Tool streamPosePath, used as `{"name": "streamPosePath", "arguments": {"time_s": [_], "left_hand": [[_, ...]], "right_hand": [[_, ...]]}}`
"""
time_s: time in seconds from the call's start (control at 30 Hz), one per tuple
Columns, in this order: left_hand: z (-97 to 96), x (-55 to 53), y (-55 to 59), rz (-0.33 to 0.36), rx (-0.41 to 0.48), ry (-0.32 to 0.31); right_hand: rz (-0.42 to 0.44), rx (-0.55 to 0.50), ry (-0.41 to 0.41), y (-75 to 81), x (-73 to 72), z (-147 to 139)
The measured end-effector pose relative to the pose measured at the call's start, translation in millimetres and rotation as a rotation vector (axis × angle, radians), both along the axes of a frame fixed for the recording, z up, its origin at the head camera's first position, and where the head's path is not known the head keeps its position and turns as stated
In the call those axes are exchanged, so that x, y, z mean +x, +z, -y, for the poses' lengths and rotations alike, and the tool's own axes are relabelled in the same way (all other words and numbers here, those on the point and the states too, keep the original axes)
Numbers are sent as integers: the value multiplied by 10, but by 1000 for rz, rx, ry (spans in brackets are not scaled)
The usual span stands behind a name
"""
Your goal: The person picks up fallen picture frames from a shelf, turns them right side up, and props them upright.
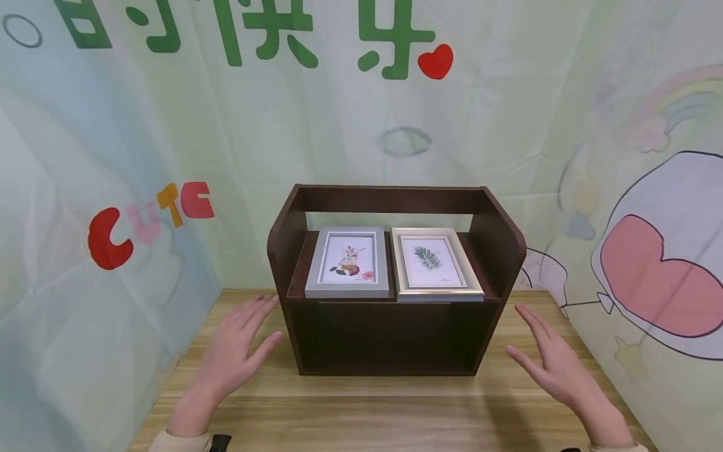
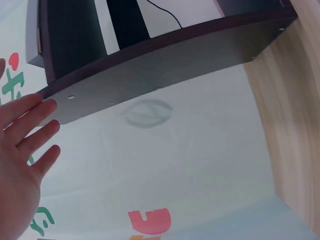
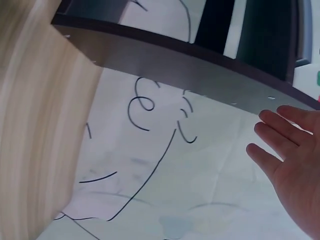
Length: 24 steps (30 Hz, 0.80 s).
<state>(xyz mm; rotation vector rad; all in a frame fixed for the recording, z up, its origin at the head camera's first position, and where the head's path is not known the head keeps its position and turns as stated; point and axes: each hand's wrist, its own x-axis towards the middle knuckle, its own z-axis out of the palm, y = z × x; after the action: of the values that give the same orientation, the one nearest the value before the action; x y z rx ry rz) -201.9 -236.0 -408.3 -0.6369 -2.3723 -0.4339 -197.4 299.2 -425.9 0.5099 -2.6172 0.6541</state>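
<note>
A dark brown wooden desktop shelf stands upright on the wood-grain tabletop, its 2 side panels flanking an upper board and a lower compartment. On the upper board lie 2 picture frames side by side, face up, with a narrow gap between them: a silver-grey frame showing a flower print on the left, and a champagne-gold frame showing a green leaf sprig on the right. The left hand is released, its fingers extended near the shelf's left panel; whether the fingertips touch it, I cannot tell. The right hand is also released, fingers extended, just beside the right panel and apart from it. Behind hangs a pale green cloth backdrop with green Chinese characters and a small red heart.
</note>
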Motion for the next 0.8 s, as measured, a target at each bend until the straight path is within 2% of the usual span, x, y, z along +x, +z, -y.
{"name": "streamPosePath", "arguments": {"time_s": [0.23, 0.43, 0.63, 0.8], "left_hand": [[-75, 9, 90, -80, 60, -83], [-204, 1, 175, -32, 132, -134], [-343, -23, 205, -12, 186, -137], [-457, -66, 213, -4, 218, -95]], "right_hand": [[-58, -38, 25, 131, 81, 91], [-179, -53, 52, 195, 86, 192], [-256, -87, 72, 255, 43, 338], [-271, -111, 71, 328, -12, 474]]}}
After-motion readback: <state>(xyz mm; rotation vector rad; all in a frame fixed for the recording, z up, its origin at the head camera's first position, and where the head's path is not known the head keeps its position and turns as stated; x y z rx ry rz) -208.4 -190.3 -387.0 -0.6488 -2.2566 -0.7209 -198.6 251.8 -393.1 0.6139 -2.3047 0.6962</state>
